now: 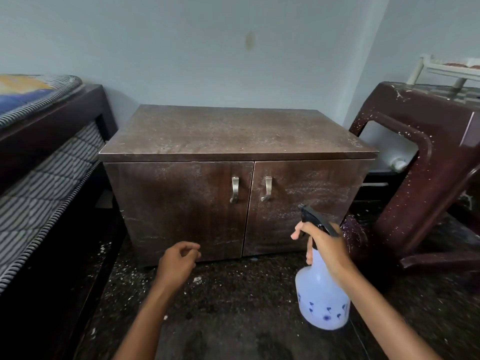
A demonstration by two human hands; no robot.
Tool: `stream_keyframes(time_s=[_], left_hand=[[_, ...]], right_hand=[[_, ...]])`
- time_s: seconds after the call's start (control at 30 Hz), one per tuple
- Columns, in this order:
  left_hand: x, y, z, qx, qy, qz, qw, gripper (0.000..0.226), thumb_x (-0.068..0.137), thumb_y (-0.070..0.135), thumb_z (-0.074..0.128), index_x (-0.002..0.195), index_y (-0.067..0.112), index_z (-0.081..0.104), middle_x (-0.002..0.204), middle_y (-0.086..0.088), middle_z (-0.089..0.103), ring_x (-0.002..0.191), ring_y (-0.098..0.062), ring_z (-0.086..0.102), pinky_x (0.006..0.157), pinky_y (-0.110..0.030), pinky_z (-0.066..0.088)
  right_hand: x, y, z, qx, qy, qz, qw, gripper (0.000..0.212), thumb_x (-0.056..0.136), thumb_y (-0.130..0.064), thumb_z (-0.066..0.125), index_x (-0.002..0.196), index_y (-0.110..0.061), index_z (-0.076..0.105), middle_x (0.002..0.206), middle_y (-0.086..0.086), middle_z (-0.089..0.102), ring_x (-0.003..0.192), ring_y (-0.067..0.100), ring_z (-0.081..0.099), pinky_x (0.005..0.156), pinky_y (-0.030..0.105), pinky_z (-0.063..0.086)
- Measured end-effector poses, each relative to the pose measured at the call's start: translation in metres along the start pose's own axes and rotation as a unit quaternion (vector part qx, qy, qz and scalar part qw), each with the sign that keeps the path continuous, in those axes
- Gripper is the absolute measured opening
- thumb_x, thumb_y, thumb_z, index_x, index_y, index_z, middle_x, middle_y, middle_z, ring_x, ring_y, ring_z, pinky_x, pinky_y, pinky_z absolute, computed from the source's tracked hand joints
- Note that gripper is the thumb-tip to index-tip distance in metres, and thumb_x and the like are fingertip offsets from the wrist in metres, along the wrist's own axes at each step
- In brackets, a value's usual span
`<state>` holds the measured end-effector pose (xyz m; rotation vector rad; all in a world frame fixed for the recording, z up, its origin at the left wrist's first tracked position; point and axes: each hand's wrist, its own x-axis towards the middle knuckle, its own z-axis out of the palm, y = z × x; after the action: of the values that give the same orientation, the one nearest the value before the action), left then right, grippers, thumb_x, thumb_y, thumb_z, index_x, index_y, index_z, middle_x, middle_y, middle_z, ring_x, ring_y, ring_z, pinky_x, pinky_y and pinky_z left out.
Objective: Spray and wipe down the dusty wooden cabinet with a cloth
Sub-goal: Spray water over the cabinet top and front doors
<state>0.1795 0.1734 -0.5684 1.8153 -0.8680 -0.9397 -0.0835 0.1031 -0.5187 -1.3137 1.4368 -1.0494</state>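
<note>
A low, dusty wooden cabinet [233, 141] with two doors and two metal handles [235, 189] stands against the pale wall. My right hand [324, 242] grips the neck of a pale blue spray bottle [322, 297], one finger at its black trigger. The nozzle points toward the right door. My left hand [179, 263] hovers in front of the left door with its fingers loosely curled, holding nothing. No cloth is in view.
A dark bed frame with a striped mattress [44, 183] runs along the left. A dark maroon plastic table [426, 157], speckled white, stands tilted at the right. The dark floor [233, 294] in front of the cabinet is littered with white flecks.
</note>
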Motion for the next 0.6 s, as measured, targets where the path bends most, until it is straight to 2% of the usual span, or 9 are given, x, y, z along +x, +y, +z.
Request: stream_keyframes(time_s=[0.2,0.37,0.5,0.6], left_hand=[[-0.001,0.000,-0.004,0.000,-0.011,0.008,1.000,0.023,0.088,0.005,0.053,0.077,0.023,0.061,0.080,-0.003,0.067,0.086,-0.025,0.064,0.091,-0.045,0.051],[-0.001,-0.004,-0.009,0.008,-0.011,0.012,1.000,0.020,0.088,0.006,0.053,0.079,0.022,0.062,0.082,-0.001,0.067,0.090,-0.027,0.065,0.090,-0.045,0.051],[0.001,-0.006,-0.012,0.007,-0.014,0.001,1.000,0.021,0.089,0.007,0.053,0.078,0.022,0.062,0.081,-0.002,0.067,0.092,-0.030,0.065,0.089,-0.048,0.052],[0.002,-0.007,-0.016,-0.007,-0.003,-0.002,1.000,0.014,0.089,0.006,0.052,0.086,0.013,0.064,0.080,-0.003,0.066,0.086,-0.026,0.064,0.084,-0.043,0.053]], right_hand=[[0.020,-0.016,0.023,-0.024,0.034,0.014,0.999,0.021,0.074,-0.012,0.061,0.060,0.003,0.064,0.033,0.009,0.042,0.032,0.022,0.039,0.041,0.024,0.041],[0.031,-0.023,0.021,-0.018,0.035,0.019,0.999,0.017,0.075,-0.013,0.063,0.061,-0.004,0.067,0.043,0.012,0.048,0.036,0.022,0.042,0.043,0.025,0.043],[0.031,-0.032,0.034,0.013,0.011,0.027,1.000,0.019,0.076,-0.009,0.058,0.062,0.002,0.065,0.050,0.013,0.060,0.034,0.021,0.040,0.042,0.025,0.042],[0.027,-0.040,0.052,0.007,-0.042,0.037,0.998,0.016,0.076,-0.006,0.059,0.070,0.008,0.065,0.040,0.008,0.049,0.037,0.021,0.036,0.044,0.023,0.038]])
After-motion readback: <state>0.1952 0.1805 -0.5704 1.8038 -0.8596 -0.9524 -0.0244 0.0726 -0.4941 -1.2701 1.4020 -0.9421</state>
